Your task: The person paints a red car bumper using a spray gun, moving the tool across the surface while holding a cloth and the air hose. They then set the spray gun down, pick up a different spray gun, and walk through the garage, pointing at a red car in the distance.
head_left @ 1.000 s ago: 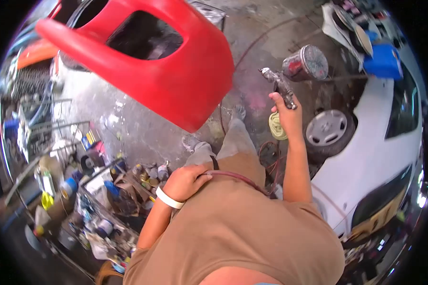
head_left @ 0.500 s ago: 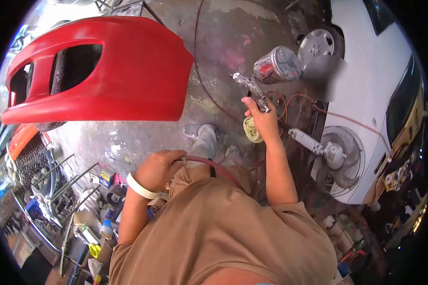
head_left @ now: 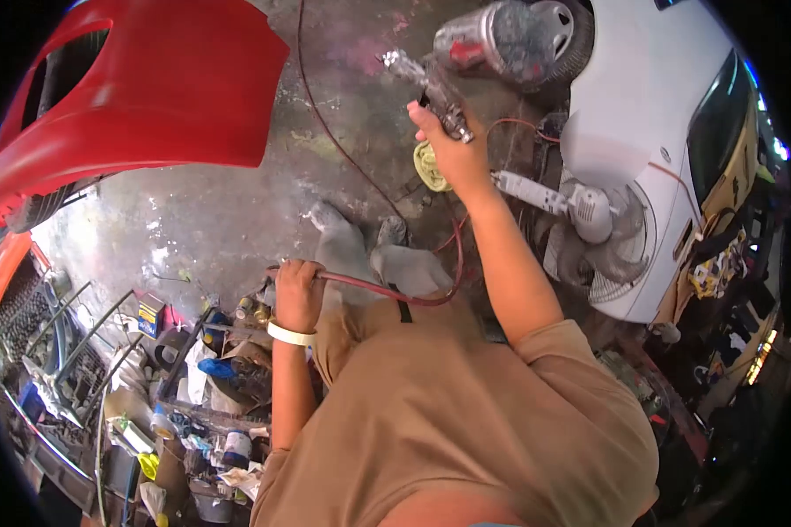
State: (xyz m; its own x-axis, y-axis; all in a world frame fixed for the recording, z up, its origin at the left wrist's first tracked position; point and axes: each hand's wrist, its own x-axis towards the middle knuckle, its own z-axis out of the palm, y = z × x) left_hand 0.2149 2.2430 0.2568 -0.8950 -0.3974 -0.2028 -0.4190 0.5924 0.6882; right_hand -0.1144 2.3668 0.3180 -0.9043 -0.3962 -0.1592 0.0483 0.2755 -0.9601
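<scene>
Hands: both loaded

I read right hand [head_left: 453, 149] at 12 o'clock, closed around grey metal spray gun [head_left: 431, 88] with paint-stained cup [head_left: 492, 39] on top. Near centre, left hand [head_left: 297, 294] fisted on dark red air hose [head_left: 369, 290]. Glossy red car bumper panel [head_left: 141, 97] at 10 o'clock, well apart from gun. White car [head_left: 668, 114] at 2 o'clock.

Car body paint shop: red bumper [head_left: 141, 88], white car [head_left: 668, 132], paint-stained floor [head_left: 220, 211].
</scene>
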